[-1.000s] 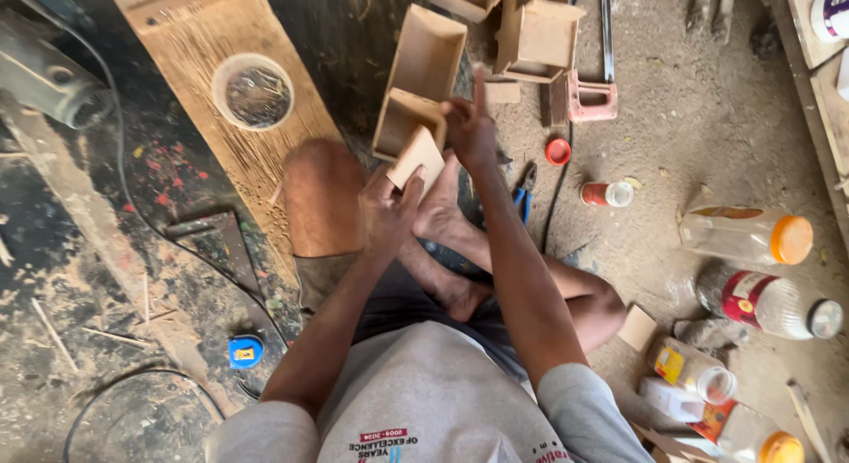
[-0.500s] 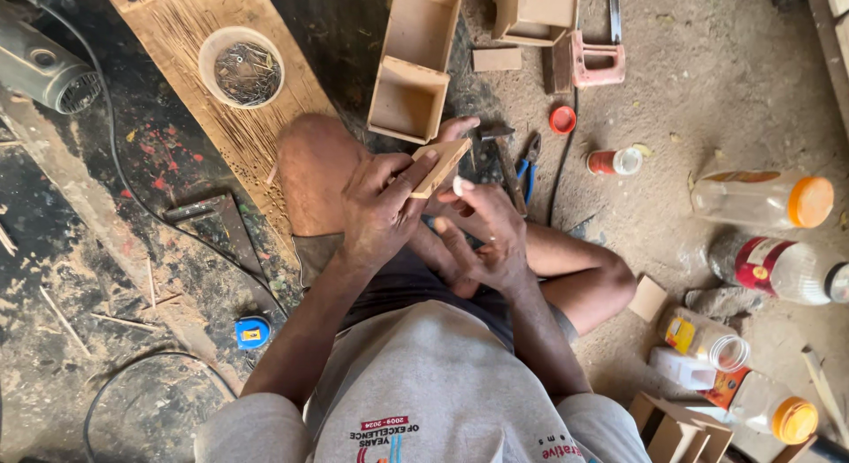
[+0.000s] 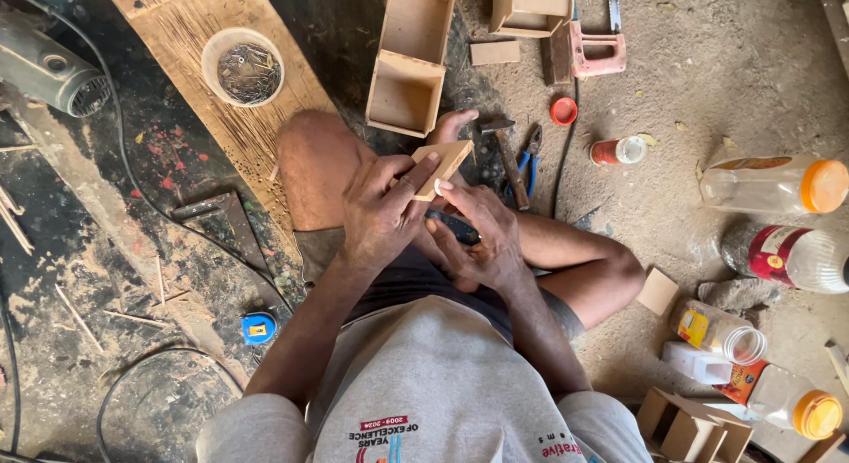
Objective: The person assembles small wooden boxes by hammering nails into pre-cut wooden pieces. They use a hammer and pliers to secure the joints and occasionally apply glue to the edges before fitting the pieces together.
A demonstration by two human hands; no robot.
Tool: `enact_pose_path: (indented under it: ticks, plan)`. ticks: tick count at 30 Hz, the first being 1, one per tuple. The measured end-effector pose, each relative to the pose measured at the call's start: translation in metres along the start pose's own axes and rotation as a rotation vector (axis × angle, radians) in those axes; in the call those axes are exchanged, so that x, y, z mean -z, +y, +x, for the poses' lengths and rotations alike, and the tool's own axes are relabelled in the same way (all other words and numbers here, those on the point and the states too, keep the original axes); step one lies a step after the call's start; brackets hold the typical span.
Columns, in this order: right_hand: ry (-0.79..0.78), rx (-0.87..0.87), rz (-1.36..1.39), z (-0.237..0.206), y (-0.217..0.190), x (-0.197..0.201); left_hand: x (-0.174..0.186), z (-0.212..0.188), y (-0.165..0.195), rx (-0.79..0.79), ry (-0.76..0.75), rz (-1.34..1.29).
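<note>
- Head view: dusty workshop floor (image 3: pixel 707 100); a plank (image 3: pixel 203 83) with a bowl of nails (image 3: pixel 243 67) lies far left, open wooden boxes (image 3: pixel 411 61) beyond the knees.
- Small flat wooden piece (image 3: pixel 439 165), pale, squarish, held above the lap.
- Left hand (image 3: pixel 382 211) pinches it; right hand (image 3: pixel 482 237) curls around a dark object (image 3: pixel 453 226), mostly hidden.

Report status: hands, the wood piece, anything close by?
Left hand grips wood piece. Right hand holds dark tool. Hammer, pliers just beyond.
</note>
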State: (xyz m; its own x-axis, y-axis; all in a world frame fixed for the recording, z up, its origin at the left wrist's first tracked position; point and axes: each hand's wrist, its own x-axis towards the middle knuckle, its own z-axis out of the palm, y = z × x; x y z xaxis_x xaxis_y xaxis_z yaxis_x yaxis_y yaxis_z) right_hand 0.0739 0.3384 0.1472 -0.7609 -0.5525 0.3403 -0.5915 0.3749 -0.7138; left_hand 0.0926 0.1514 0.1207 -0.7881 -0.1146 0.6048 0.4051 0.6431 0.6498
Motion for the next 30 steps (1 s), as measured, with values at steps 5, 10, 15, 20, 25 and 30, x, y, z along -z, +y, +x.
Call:
enact_pose_path:
  ticks: [5,10,15,20,25,30]
  plan:
    - [0.052,-0.003,-0.045,-0.003,0.003,0.0,-0.001,-0.001,0.002,-0.004,-0.01,-0.003]
    - [0.063,0.002,-0.141,-0.002,0.006,0.003,-0.002,0.0,0.004,0.001,-0.004,0.0]
    - [0.1,-0.008,-0.191,0.0,0.009,0.005,-0.002,0.001,0.006,0.006,-0.027,0.009]
    - [0.09,-0.034,-0.314,-0.003,0.015,0.007,-0.005,0.0,0.006,0.01,-0.034,0.003]
    - [0.142,-0.027,-0.51,-0.005,0.024,0.003,-0.007,-0.003,0.003,0.02,-0.051,0.023]
    - [0.129,-0.055,-0.479,-0.006,0.028,0.002,-0.011,-0.006,0.0,-0.003,-0.045,0.009]
